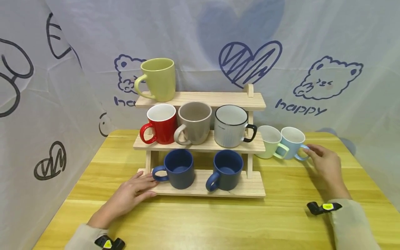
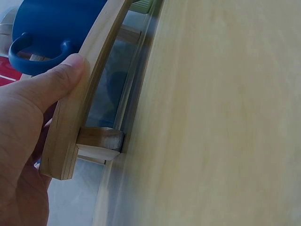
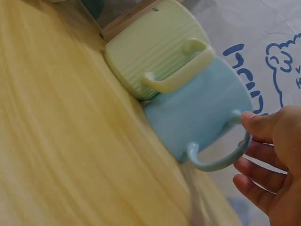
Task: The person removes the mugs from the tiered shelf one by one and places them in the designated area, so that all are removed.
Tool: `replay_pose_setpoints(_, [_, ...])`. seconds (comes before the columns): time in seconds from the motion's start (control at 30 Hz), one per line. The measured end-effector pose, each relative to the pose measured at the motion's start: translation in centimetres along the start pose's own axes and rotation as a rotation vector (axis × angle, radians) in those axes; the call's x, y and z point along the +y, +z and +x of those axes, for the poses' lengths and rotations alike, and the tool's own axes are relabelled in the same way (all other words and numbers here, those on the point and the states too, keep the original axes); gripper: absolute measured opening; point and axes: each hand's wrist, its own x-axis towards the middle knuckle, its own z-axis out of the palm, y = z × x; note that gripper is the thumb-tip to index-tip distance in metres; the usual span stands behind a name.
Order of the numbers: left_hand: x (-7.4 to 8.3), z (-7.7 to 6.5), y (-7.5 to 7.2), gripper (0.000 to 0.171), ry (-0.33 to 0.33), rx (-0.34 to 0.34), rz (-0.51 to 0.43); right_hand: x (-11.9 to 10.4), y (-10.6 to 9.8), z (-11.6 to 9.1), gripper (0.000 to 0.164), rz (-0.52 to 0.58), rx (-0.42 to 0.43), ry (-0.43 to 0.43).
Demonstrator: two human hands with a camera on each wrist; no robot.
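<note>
My right hand (image 1: 326, 165) pinches the handle of a light blue mug (image 1: 292, 139) between thumb and forefinger; the other fingers are loosely bent below it in the right wrist view. The mug stands on the table against a pale green mug (image 3: 157, 49). My left hand (image 1: 129, 194) rests at the left end of the bottom board of a three-tier wooden shelf (image 1: 200, 192). Its thumb (image 2: 70, 70) lies on the board's edge, close to the handle of a dark blue mug (image 1: 179, 170). Part of the left fingers is hidden behind the board.
A second dark blue mug (image 1: 226, 172) sits on the bottom tier. Red (image 1: 162, 125), taupe (image 1: 195, 125) and white black-rimmed (image 1: 229, 126) mugs line the middle tier. At the top left is a yellow-green mug (image 1: 159, 80). A printed curtain (image 1: 193, 34) hangs behind the table.
</note>
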Motion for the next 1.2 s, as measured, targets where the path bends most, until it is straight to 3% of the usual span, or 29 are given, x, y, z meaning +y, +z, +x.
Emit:
replay_pose_setpoints(0.2, [0.0, 0.3, 0.1, 0.034, 0.008, 0.002, 0.006, -0.6, -1.0, -0.2, 0.053, -0.035, 0.052, -0.03])
replay_pose_setpoints(0.37, [-0.1, 0.3, 0.1, 0.034, 0.001, -0.001, -0.002, -1.3, -1.6, -0.4, 0.054, -0.05, 0.026, -0.061])
replay_pose_setpoints(0.67, [-0.1, 0.6, -0.3, 0.034, 0.009, -0.014, 0.003, -3.1, -2.6, -0.4, 0.052, -0.158, -0.015, -0.207])
replay_pose_setpoints(1.03, [-0.1, 0.1, -0.2, 0.034, -0.03, -0.03, -0.01, -7.7, -3.6, 0.0, 0.059, -0.251, -0.133, -0.304])
replay_pose_setpoints(1.2, [-0.1, 0.0, -0.1, 0.033, -0.007, -0.013, -0.004, -10.0, -3.9, 0.0, 0.062, -0.286, -0.174, -0.33])
